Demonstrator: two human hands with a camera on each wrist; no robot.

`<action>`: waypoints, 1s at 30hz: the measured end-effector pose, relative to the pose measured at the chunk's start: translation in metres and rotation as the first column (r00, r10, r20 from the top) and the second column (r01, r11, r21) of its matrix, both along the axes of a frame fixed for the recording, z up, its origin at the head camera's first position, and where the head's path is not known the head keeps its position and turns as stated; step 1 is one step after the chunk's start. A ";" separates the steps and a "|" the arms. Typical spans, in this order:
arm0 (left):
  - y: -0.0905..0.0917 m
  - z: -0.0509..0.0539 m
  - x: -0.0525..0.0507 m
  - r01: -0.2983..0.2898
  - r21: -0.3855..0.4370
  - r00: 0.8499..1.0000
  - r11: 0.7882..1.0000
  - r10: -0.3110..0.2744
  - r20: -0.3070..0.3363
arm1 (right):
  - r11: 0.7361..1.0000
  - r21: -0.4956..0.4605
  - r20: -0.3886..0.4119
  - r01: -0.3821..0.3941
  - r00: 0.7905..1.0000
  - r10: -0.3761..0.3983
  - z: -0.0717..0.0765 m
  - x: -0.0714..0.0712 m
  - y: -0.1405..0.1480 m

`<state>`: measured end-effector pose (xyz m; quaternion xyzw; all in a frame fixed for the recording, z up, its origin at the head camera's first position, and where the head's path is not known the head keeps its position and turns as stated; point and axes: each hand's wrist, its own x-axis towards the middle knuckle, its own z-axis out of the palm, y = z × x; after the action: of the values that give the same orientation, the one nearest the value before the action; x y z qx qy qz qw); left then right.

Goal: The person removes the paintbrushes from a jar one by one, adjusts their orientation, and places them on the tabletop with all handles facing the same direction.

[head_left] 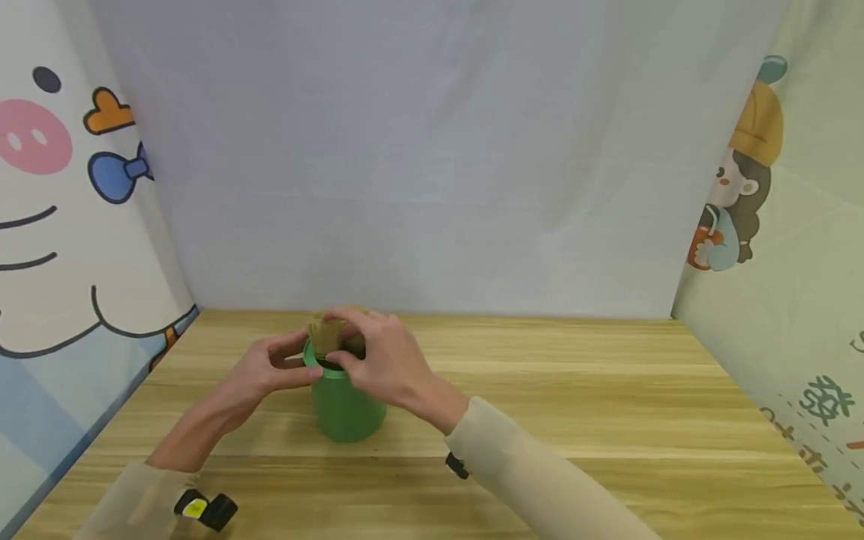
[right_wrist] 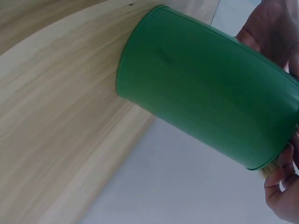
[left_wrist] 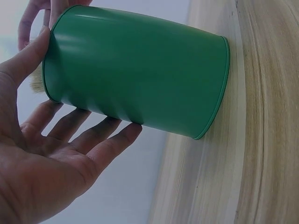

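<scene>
While the green can (head_left: 347,409) stands upright on the wooden table (head_left: 540,397), the left hand (head_left: 259,367) holds it lightly, thumb near the rim (head_left: 335,373) and fingertips spread along its side. Thumb and fingers of the right hand (head_left: 391,352) appear to pinch the straw-coloured bundle (head_left: 325,335) at the can's mouth, though their exact hold is partly hidden. Good handling here likely means a steady left hand without squeezing, the bundle turned upright over the opening, and a loose pinch that spares its strands.
</scene>
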<state>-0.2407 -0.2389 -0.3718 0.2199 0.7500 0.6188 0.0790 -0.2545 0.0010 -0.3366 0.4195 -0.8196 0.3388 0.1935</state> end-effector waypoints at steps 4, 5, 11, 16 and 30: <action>-0.001 0.000 -0.001 -0.013 -0.019 1.000 1.000 0.013 0.006 | 0.996 -0.067 0.012 -0.057 0.998 0.057 -0.003 -0.003 0.006; -0.001 0.000 -0.001 -0.017 -0.023 1.000 1.000 0.017 0.008 | 0.994 -0.081 0.013 -0.071 0.997 0.072 -0.004 -0.004 0.007; -0.002 0.001 -0.002 -0.017 -0.028 1.000 0.999 0.017 0.003 | 0.985 -0.112 0.013 -0.130 0.991 0.132 -0.004 -0.006 0.013; -0.002 0.001 -0.001 -0.013 -0.034 1.000 0.999 0.013 0.008 | 0.962 -0.176 0.048 -0.207 0.975 0.219 -0.003 -0.011 0.017; -0.001 0.001 -0.002 0.040 0.030 0.999 0.999 -0.041 0.022 | 0.935 -0.273 0.157 -0.228 0.948 0.277 0.005 -0.015 0.027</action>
<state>-0.2422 -0.2403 -0.3713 0.2292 0.7352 0.6306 0.0964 -0.2699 0.0283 -0.3316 0.4590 -0.7239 0.5011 0.1193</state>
